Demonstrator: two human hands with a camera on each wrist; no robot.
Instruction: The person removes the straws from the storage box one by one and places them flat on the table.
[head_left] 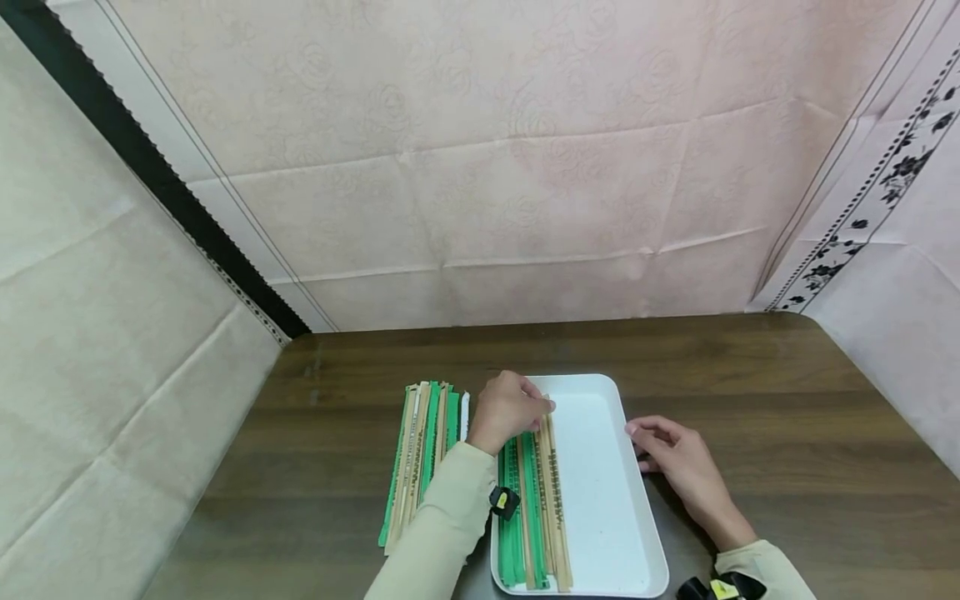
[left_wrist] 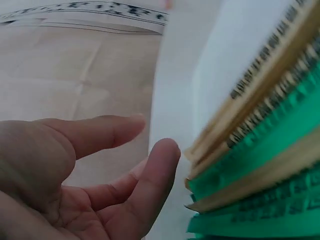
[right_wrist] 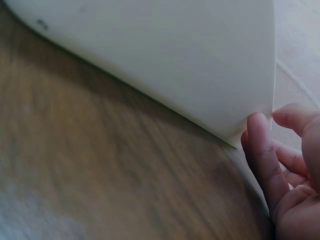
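A white tray (head_left: 606, 500) lies on the table, with long slim strips (head_left: 531, 508) lined up along its left side. Some strips are green and others beige with dark print; their exact kind is unclear. My left hand (head_left: 508, 410) is over the tray's far end, near the strips' upper ends. In the left wrist view its thumb and fingers (left_wrist: 159, 175) stand apart, nothing between them. At the tray's right rim is my right hand (head_left: 678, 462). The right wrist view shows its thumb and a finger (right_wrist: 260, 135) pinching the tray's edge.
Left of the tray, a second bundle of green and beige strips (head_left: 420, 450) lies on the brown wooden table (head_left: 315, 483), partly behind my left forearm. Pale patterned cloth (head_left: 525, 192) hangs behind the table's far edge.
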